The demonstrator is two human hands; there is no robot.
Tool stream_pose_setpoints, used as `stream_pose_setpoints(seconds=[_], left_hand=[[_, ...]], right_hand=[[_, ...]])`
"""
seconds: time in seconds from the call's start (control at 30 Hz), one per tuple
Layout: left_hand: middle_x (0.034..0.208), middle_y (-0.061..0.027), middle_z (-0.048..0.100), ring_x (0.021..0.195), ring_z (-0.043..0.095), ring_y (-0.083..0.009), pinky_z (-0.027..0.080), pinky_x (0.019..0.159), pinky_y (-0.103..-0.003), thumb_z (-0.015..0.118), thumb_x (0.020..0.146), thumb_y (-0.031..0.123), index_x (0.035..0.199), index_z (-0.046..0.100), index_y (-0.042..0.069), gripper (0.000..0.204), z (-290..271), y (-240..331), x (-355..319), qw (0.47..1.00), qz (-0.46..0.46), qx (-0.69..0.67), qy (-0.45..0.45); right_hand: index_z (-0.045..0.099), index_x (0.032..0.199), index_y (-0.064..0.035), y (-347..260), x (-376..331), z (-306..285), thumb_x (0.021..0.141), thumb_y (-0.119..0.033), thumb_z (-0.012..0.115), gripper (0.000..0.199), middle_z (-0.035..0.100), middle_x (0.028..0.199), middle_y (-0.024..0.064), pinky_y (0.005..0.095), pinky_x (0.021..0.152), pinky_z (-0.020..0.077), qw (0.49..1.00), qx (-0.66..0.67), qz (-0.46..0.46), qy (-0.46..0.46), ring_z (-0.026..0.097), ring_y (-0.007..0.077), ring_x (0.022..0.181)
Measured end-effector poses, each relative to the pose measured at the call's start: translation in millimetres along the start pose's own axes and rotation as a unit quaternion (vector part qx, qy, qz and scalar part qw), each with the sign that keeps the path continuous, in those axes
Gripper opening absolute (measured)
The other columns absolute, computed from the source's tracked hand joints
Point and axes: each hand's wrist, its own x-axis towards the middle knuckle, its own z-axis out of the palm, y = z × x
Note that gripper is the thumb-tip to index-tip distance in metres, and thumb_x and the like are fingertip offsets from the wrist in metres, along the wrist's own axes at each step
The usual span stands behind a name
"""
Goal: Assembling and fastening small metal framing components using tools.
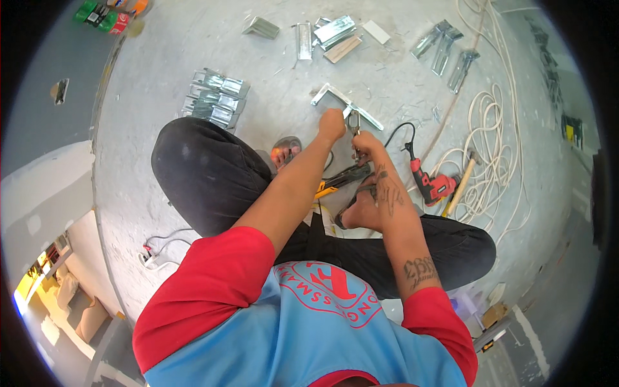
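I sit cross-legged on a concrete floor. My left hand (332,124) grips a bent, L-shaped piece of galvanised metal channel (335,97) just beyond my knees. My right hand (373,190) is closed around the black and yellow handles of a pair of tin snips (342,178). The jaws of the snips reach up to the metal piece beside my left hand. A sandalled foot (285,151) shows between my knees.
To the right lie a red cordless drill (429,185), a wooden-handled hammer (461,186) and coiled white cable (493,145). Stacked cut metal pieces (216,98) sit far left, with more (335,32) scattered further out. A power strip (150,259) lies at left.
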Motion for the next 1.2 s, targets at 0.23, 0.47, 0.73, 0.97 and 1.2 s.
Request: stream_pose_setpoints(seconds=[0.23,0.47,0.73,0.97,1.2], left_hand=[[0.087,-0.0233,0.066,0.082,0.066,-0.0382,0.055,0.073,-0.043,0.065,0.070,0.005,0.084,0.069,0.001,0.015,-0.7,-3.6,0.7,1.000,-0.008,-0.004,0.011],[0.090,-0.0232,0.066,0.085,0.066,-0.0385,0.055,0.074,-0.043,0.066,0.070,0.004,0.085,0.069,0.001,0.016,2.6,-4.1,2.2,1.000,-0.024,-0.012,-0.002],[0.091,-0.0229,0.066,0.086,0.066,-0.0378,0.055,0.074,-0.042,0.068,0.067,0.005,0.085,0.069,0.001,0.018,0.2,5.2,4.9,0.999,-0.027,-0.021,-0.021],[0.091,-0.0214,0.066,0.086,0.067,-0.0356,0.055,0.075,-0.041,0.080,0.061,0.017,0.086,0.070,0.001,0.031,-9.3,5.3,1.0,0.999,-0.037,-0.013,-0.029],[0.089,-0.0263,0.064,0.087,0.064,-0.0400,0.053,0.077,-0.044,0.065,0.066,0.008,0.080,0.066,-0.003,0.018,-16.5,15.3,-4.2,0.998,-0.032,-0.049,-0.036]], right_hand=[[0.051,0.100,0.0080,-25.8,-3.6,-8.8,0.083,-0.009,0.042,0.026,0.059,0.084,0.0201,0.0567,0.054,0.0563,1.000,0.005,-0.001,-0.018,0.065,0.0340,0.066],[0.055,0.098,0.0072,-25.0,2.4,-3.1,0.082,-0.012,0.044,0.028,0.062,0.081,0.0228,0.0513,0.056,0.0555,0.993,-0.104,-0.037,0.028,0.066,0.0360,0.070],[0.055,0.102,0.0049,14.8,24.1,26.4,0.084,-0.021,0.049,0.032,0.063,0.098,0.0306,0.0450,0.079,0.0512,0.924,-0.203,-0.187,0.263,0.063,0.0453,0.088],[0.054,0.105,0.0070,-11.2,-0.3,30.3,0.085,-0.023,0.048,0.037,0.063,0.093,0.0317,0.0451,0.067,0.0536,0.974,-0.077,-0.092,0.190,0.065,0.0432,0.079],[0.064,0.087,0.0068,-0.1,3.6,23.0,0.082,-0.026,0.053,0.034,0.064,0.081,0.0288,0.0481,0.072,0.0516,0.957,-0.126,-0.131,0.228,0.064,0.0433,0.081]])
